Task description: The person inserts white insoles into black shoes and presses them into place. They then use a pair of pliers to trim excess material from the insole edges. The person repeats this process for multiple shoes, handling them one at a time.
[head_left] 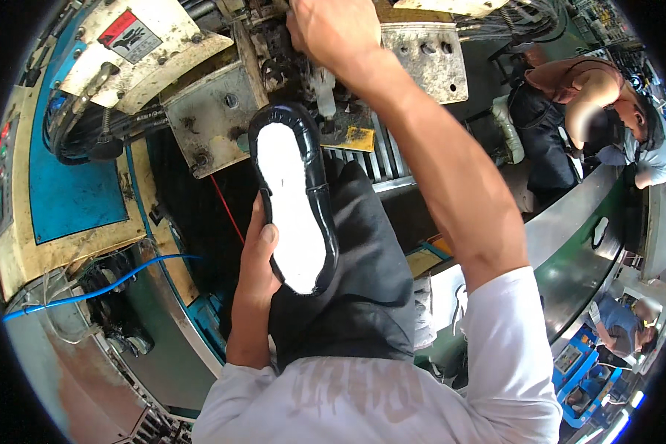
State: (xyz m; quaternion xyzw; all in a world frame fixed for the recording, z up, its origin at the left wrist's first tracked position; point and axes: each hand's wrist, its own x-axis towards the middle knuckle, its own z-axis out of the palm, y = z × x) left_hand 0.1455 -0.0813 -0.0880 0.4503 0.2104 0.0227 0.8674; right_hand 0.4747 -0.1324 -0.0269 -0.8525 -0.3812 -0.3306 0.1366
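Observation:
My left hand (257,259) grips a glossy black shoe upper (323,214) on its last, sole side facing up. Its white bottom (292,200) shows, with the black edge folded in around it. The thumb lies over the near left side; the other fingers are hidden beneath. The toe points away from me, toward the machine (233,103). My right hand (337,29) reaches into the machine's middle at the top edge, and its fingers are mostly cut off or hidden, so I cannot tell what they touch.
A blue hose (111,288) crosses at left, near a panel of lit buttons (4,174). Black shoes (126,329) lie low at left. One person (577,96) sits at right beside a conveyor (570,244); another (621,325) is beyond, near a blue crate (592,388).

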